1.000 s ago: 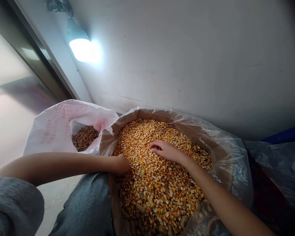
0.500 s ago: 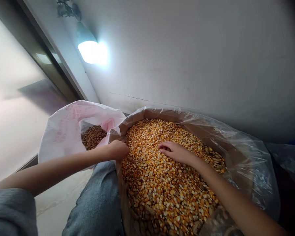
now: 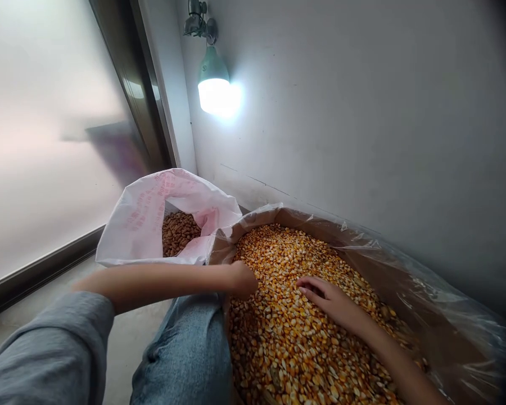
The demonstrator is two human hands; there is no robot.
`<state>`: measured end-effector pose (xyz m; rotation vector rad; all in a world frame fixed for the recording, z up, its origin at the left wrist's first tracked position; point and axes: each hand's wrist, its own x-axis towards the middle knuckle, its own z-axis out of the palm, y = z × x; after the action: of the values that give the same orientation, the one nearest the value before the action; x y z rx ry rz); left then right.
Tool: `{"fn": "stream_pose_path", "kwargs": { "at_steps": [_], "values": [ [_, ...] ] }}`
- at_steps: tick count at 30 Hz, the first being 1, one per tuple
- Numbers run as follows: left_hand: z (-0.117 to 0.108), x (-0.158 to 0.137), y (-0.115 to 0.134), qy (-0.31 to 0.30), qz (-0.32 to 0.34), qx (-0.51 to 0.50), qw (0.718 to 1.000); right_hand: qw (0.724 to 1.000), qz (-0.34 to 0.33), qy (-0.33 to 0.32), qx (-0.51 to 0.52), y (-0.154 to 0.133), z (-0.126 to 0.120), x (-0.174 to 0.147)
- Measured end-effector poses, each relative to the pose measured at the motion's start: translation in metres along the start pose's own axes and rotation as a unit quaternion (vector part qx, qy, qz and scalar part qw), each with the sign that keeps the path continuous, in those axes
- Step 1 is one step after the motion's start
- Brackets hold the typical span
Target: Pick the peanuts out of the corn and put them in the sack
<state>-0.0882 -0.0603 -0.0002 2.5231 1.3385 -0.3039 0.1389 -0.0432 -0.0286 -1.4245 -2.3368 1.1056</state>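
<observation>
A large heap of yellow corn kernels (image 3: 295, 337) fills a cardboard box (image 3: 430, 315) lined with clear plastic. My left hand (image 3: 243, 280) is over the heap's left side, curled downward and slightly blurred. Its fingers are hidden behind the back of the hand, so any contents cannot be seen. On the middle of the kernels rests my right hand (image 3: 322, 295), loosely bent, thumb and forefinger apart, with nothing visible between them. Beside the box stands a white sack (image 3: 139, 225) with pink print, and brown nuts or beans (image 3: 179, 230) show through its opening.
A lit bulb (image 3: 214, 93) hangs from a metal bracket against the grey wall (image 3: 341, 112) behind the box. A frosted panel in a dark frame (image 3: 152, 118) is at the left. My jeans-clad knee (image 3: 189, 343) presses close to the box's left side.
The view has swung left, so the sack, bulb and box appear farther right. My left hand reaches a little farther over the corn. My right hand stays on the kernels, its thumb-and-finger gap showing more clearly.
</observation>
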Motion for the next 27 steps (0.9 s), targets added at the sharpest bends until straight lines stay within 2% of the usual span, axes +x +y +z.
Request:
{"fn": "stream_pose_path", "kwargs": {
  "at_steps": [2, 4, 6, 8, 9, 13, 17, 20, 22, 25, 27],
  "values": [
    [-0.022, -0.014, -0.024, -0.028, 0.021, -0.010, 0.999, 1.000, 0.004, -0.003, 0.003, 0.001, 0.000, 0.000],
    [-0.037, -0.028, -0.044, -0.025, 0.029, -0.024, 0.999, 1.000, 0.006, -0.003, 0.009, 0.002, 0.001, 0.001],
    [-0.043, -0.038, -0.055, -0.007, 0.051, -0.026, 0.998, 1.000, 0.008, -0.001, 0.015, 0.003, 0.001, 0.001],
    [-0.040, -0.039, -0.052, 0.009, 0.087, 0.016, 0.996, 1.000, 0.012, 0.000, 0.021, 0.004, 0.001, 0.001],
    [-0.036, -0.036, -0.047, -0.003, 0.102, 0.052, 0.993, 1.000, 0.015, 0.002, 0.024, 0.003, 0.001, 0.000],
    [-0.011, -0.006, -0.019, -0.135, 0.105, 0.147, 0.974, 0.999, 0.037, -0.001, 0.030, -0.001, 0.000, -0.003],
    [0.003, 0.018, -0.008, -0.187, 0.126, 0.149, 0.963, 0.999, 0.027, -0.004, 0.023, -0.006, -0.001, -0.004],
    [-0.006, 0.013, -0.018, -0.162, 0.132, 0.128, 0.969, 0.999, 0.027, -0.009, 0.013, -0.007, -0.002, -0.004],
    [-0.019, 0.002, -0.035, -0.114, 0.127, 0.092, 0.981, 1.000, 0.027, -0.006, 0.009, -0.006, -0.001, -0.004],
    [-0.042, -0.019, -0.076, 0.001, 0.065, 0.016, 0.998, 1.000, 0.022, 0.001, 0.009, -0.004, -0.001, -0.003],
    [-0.051, -0.032, -0.106, 0.041, -0.007, 0.014, 0.999, 1.000, 0.018, 0.003, 0.013, -0.002, -0.001, -0.002]
  ]
}}
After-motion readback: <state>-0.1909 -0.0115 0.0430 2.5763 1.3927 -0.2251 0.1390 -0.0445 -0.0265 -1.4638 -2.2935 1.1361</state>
